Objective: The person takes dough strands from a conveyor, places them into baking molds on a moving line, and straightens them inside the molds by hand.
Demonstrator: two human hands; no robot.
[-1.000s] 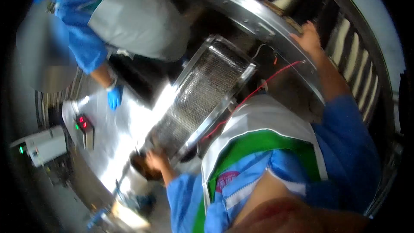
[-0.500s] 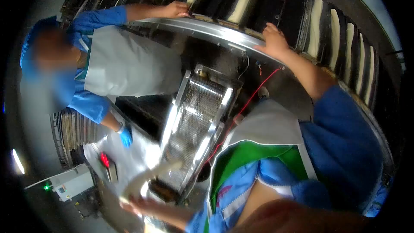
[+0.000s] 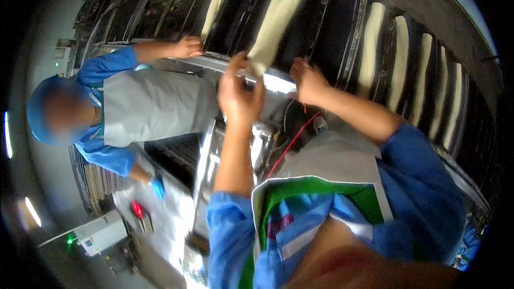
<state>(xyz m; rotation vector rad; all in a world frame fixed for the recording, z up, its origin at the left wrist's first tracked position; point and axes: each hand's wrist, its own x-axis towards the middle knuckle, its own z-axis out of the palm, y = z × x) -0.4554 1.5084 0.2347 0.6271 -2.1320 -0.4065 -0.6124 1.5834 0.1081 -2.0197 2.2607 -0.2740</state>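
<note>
A pair of long pale dough strips (image 3: 279, 24) lies side by side on a dark panel, slightly blurred. My left hand (image 3: 240, 88) is at their near end, thumb and fingers apart in a C shape; the thumb is close to the dough, and I cannot tell whether it touches. Beside it, my right hand (image 3: 309, 81) rests at the machine's metal rim (image 3: 279, 83), fingers spread and slightly bent, with no dough in it.
More dough strips (image 3: 371, 48) lie in dark channels to the right. At the left stands a co-worker in a grey apron (image 3: 155, 104), one hand (image 3: 187, 47) at the rim, the other in a blue glove (image 3: 157, 188) over a metal table (image 3: 174, 219). A red cable (image 3: 292, 147) hangs below.
My left hand has come up from the lower left, where it held a dough strip, to the rim. Two strips now lie together where one lay. My right hand stays at the rim.
</note>
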